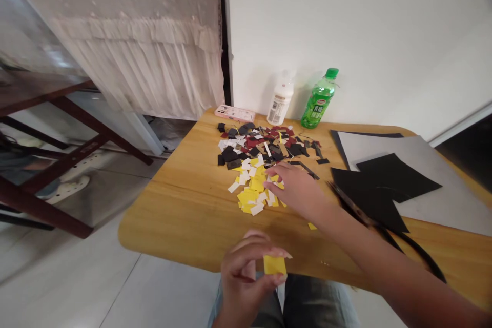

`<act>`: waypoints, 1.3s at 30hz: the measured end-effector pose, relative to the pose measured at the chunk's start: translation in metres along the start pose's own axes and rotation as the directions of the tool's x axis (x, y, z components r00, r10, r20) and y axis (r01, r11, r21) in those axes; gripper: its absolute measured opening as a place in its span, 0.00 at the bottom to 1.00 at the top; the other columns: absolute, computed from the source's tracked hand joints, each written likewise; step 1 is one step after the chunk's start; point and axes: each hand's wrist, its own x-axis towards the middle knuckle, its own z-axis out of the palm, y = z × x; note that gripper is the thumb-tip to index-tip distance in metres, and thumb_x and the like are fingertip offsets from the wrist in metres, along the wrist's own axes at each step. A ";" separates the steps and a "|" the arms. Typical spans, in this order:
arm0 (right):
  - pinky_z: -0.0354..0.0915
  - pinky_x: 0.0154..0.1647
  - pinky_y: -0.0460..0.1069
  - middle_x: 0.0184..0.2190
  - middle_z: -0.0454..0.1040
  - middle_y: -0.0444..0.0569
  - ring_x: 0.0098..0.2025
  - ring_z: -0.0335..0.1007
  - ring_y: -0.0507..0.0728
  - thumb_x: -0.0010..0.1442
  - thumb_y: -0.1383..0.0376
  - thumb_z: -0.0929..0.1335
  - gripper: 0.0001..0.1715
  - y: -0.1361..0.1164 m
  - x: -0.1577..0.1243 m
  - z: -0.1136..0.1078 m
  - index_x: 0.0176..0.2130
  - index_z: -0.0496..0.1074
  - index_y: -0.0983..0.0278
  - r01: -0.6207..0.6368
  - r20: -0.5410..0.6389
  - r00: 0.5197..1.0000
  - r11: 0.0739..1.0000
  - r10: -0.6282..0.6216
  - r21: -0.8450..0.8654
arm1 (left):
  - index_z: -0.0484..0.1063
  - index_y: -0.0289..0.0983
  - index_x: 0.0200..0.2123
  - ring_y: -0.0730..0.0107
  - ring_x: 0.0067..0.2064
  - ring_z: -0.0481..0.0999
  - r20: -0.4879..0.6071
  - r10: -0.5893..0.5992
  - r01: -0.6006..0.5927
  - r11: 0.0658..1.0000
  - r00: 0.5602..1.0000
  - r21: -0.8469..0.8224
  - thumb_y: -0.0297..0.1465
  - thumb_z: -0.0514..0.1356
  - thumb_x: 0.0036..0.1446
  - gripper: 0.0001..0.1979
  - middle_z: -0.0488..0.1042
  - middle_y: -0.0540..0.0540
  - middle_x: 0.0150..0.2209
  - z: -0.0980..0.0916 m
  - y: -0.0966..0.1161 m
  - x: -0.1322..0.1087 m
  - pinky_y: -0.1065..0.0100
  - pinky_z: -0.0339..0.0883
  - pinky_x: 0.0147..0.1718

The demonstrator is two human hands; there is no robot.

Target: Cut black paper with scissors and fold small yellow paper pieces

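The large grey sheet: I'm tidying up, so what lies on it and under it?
On the grey sheet lie black pieces, one reaching past its left edge. Under it, a black sheet shows at its far left corner; the rest beneath is covered.

Yellow paper square [274, 265], pinched, yellow and white scraps [257, 184], loosely heaped

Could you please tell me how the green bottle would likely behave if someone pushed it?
Standing tall and narrow, the green bottle would probably tip if pushed near its cap. Its rounded sides suggest it might roll once down.
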 end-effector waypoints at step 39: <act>0.70 0.29 0.50 0.31 0.80 0.50 0.31 0.76 0.56 0.69 0.74 0.61 0.14 0.042 -0.108 -0.002 0.39 0.75 0.69 0.599 -0.294 0.704 0.763 -0.647 -0.243 | 0.82 0.43 0.35 0.65 0.28 0.79 -0.089 -0.120 0.125 0.991 0.989 0.052 0.40 0.70 0.54 0.09 0.83 0.47 0.27 -0.001 0.000 -0.003 0.64 0.74 0.32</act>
